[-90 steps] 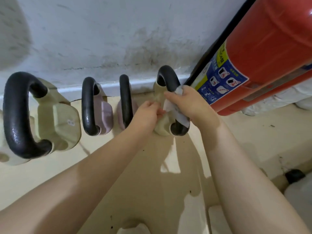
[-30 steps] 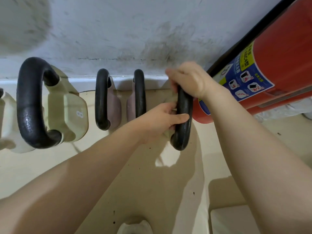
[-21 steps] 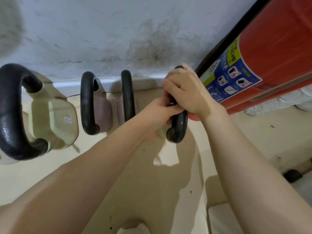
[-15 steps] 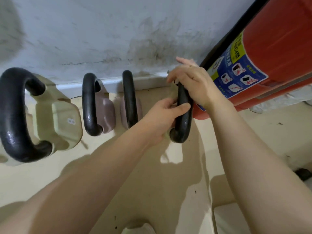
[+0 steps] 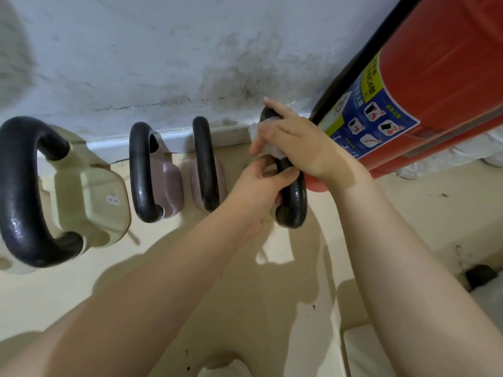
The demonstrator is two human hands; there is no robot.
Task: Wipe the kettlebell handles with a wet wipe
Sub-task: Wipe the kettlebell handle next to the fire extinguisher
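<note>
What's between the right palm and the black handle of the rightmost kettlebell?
Head view: a crumpled white wet wipe sits between the right hand and the black kettlebell handle. The left hand grips that handle bare.

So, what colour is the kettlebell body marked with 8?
Pale yellowish-green kettlebell body, black handle; head view.

Stained white wall (image 5: 163,50), beige floor (image 5: 258,308)

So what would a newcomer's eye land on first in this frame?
Probably the big red fire extinguisher slanting across the upper right, with its blue and yellow label. Next, both hands on the rightmost kettlebell handle right beside it: the right hand presses a white wet wipe around the handle, the left hand grips lower down. Three more black-handled kettlebells line the stained wall leftward.
</note>
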